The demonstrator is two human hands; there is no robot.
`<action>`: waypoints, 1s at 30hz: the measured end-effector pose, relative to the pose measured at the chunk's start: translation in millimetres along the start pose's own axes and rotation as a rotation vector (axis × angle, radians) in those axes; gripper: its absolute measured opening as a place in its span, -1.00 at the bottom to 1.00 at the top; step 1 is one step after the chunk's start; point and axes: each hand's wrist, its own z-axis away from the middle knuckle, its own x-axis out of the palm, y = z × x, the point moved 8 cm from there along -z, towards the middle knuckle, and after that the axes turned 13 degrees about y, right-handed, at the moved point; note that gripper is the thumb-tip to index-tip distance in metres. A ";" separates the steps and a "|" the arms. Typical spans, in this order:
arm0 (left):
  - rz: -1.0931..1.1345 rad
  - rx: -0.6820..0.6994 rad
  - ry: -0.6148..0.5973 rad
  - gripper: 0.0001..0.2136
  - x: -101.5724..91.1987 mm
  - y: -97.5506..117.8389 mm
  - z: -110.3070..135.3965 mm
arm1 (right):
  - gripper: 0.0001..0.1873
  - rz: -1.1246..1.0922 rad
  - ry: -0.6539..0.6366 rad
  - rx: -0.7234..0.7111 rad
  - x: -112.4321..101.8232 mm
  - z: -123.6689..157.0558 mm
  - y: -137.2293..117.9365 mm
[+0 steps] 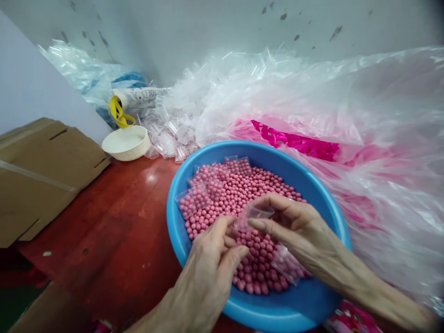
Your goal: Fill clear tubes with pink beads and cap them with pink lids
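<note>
Head view: left grip (211, 273) and right grip (298, 226) are working close together, low in the frame.

Right grip: thumb and forefinger are closing together on the mouth of a small clear bag (255, 213), pinching it above the beads.

Left grip: fingers (227, 226) are curling together against the bag's lower edge, appearing to touch it.

Bag: being held up between both grips, a few pink beads (243, 185) showing inside.

Basin: blue plastic basin (274, 155) is sitting under both grips, heaped with the loose beads.

Filled bags: small sealed bags of beads (199, 196) are lying along the heap's far and left edges, another (287, 264) just below the right wrist.

Desk: red-brown desk (104, 222) is carrying the basin.

Beyond: a mass of clear plastic sheeting (364, 111) is bulging against a grey wall (243, 23), with a pink printed sack (294, 143) showing through. A white bowl (126, 143) and yellow tape (120, 112) are standing near a cardboard box (41, 175).
</note>
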 end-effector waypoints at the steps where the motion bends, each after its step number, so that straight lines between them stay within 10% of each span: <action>1: -0.093 0.073 0.046 -0.78 -5.9 3.6 -1.3 | -0.89 0.206 0.025 -0.108 -2.7 -5.4 -0.5; 6: -0.441 0.380 0.249 -0.84 -32.8 21.2 -10.8 | -0.78 1.097 -0.358 -0.584 44.2 0.9 17.4; 11: -0.467 0.381 0.245 -0.87 -35.3 16.0 -18.5 | -0.85 0.766 -0.540 -0.709 80.0 30.3 6.9; 21: -0.254 0.360 0.366 -0.90 -49.2 17.1 -14.4 | -0.85 -0.352 -0.318 0.269 36.8 -4.8 33.7; 30: -0.177 0.307 0.358 -0.92 -53.1 8.1 -14.2 | -0.89 -0.305 -0.252 0.209 35.6 -6.4 27.5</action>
